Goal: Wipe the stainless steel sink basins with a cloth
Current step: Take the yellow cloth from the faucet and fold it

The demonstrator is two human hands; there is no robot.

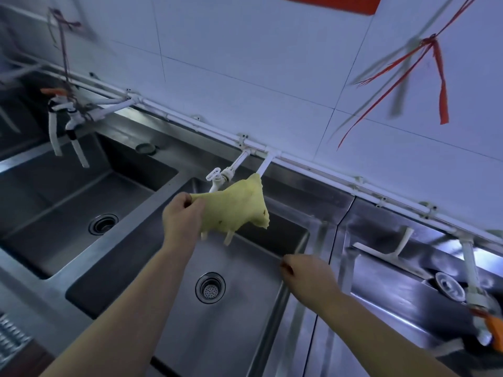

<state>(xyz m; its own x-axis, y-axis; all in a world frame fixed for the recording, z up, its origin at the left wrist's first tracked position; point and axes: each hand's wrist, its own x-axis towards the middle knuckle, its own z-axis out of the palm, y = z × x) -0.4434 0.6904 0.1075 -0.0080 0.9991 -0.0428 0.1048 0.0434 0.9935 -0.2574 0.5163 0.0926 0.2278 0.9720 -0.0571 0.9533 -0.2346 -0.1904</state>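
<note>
White wall tiles (245, 50) rise behind your steel bench (321, 322), with a white pipe (313, 160) running along the joint and red ribbons (442, 85) hanging at upper right. Your left hand (183, 219) pinches one corner of the yellow cloth (236, 210), which hangs in the air above the middle basin (245, 308), just in front of a white tap (217, 179). Your right hand (304, 273) hovers over that basin's right rim, fingers loosely curled and holding nothing. A round drain (210, 287) sits in the basin floor below. Another basin (68, 202) lies to the left, and a third (394, 295) to the right.
</note>
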